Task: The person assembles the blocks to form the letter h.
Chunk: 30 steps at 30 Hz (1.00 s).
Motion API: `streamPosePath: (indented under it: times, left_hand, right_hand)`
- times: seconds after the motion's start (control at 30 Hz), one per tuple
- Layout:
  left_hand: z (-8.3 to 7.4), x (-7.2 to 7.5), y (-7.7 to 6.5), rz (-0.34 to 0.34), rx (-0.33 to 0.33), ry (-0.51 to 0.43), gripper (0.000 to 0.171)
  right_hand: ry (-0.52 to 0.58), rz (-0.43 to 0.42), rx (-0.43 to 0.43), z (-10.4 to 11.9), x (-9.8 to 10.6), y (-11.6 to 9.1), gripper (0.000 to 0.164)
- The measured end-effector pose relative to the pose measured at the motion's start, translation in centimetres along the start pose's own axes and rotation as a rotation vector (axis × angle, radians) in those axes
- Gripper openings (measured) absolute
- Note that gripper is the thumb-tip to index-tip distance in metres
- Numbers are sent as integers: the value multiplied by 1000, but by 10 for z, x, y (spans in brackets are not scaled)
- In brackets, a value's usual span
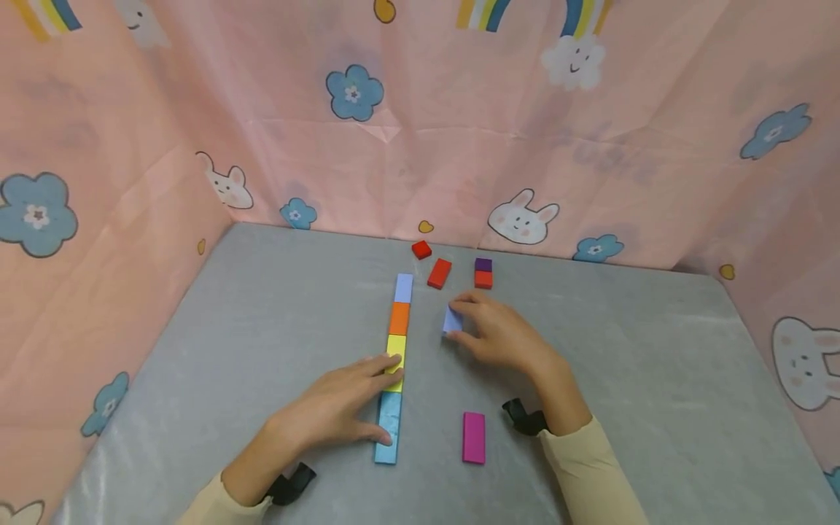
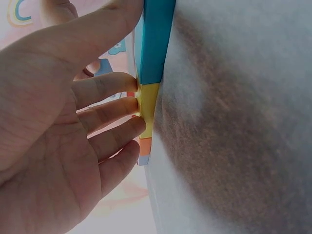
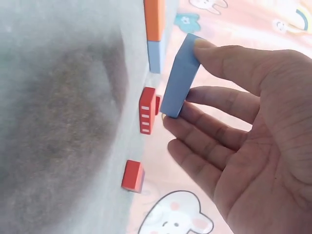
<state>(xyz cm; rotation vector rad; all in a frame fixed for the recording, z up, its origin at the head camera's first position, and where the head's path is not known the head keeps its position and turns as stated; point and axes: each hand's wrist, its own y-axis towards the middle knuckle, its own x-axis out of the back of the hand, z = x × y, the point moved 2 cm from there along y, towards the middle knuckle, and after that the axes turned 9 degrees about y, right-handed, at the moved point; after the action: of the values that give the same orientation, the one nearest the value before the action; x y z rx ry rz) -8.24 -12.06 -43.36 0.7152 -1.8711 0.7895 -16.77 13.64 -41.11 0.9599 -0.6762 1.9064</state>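
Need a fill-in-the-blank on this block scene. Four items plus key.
1. The right hand pinches a pale blue block between its fingers and ____.
2. In the row, the orange block lies between the far-end block and the ____ block.
3. In the head view, the magenta block lies to the ____ of the row.
4. Beyond the right hand, a red block sits against a ____ block.

Missing words: thumb; yellow; right; purple.

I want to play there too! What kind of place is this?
Probably a little tabletop play corner: a pink backdrop printed with rabbits and rainbows borders a grey surface, where a row of coloured blocks lies.
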Motion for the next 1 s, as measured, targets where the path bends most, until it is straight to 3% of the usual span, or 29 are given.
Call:
streamPosePath:
  times: [0.43, 1.0]
  left_hand:
    - [-1, 0, -1, -4, 0, -14, 92]
    - [0, 3, -1, -10, -18, 2, 91]
  right_hand:
    - [14, -3, 28, -3, -7, -34, 57]
    - [17, 38, -7, -8, -21, -74, 57]
